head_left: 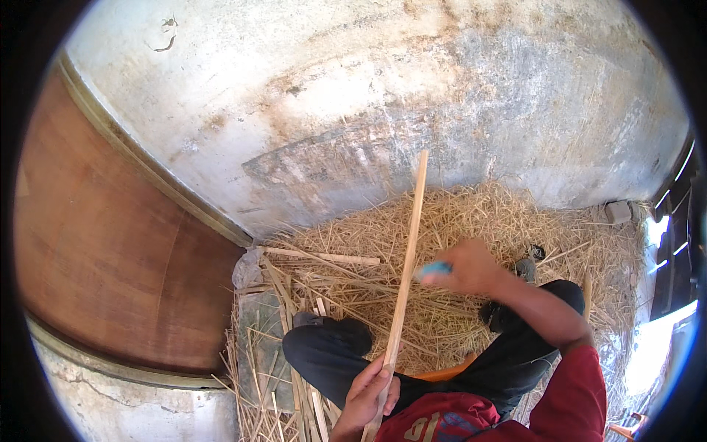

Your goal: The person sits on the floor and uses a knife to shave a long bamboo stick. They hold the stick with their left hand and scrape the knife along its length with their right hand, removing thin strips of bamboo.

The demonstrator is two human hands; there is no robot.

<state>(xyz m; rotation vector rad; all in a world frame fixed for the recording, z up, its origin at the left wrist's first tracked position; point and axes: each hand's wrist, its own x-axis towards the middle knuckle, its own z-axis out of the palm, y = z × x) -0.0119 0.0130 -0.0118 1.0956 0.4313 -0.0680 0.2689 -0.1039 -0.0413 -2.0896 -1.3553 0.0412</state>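
Note:
A long, pale wooden or bamboo strip [406, 276] stands tilted in front of me, its far end toward the wall. My left hand [371, 394] is closed round its lower part, close to my body. To the right of the strip, my right hand [471, 269] is closed on a tool with a blue handle [434, 269]. Motion smears that hand, and I cannot make out the tool's blade or working end. The blue part is close beside the strip; whether it touches, I cannot tell.
Straw-like shavings [456, 214] cover the floor up to the stained wall [383, 110]. More strips [317, 405] lie at my left, by a brown door panel [110, 243]. My crossed legs [324, 353] are below the strip. A grey block [618, 212] sits at far right.

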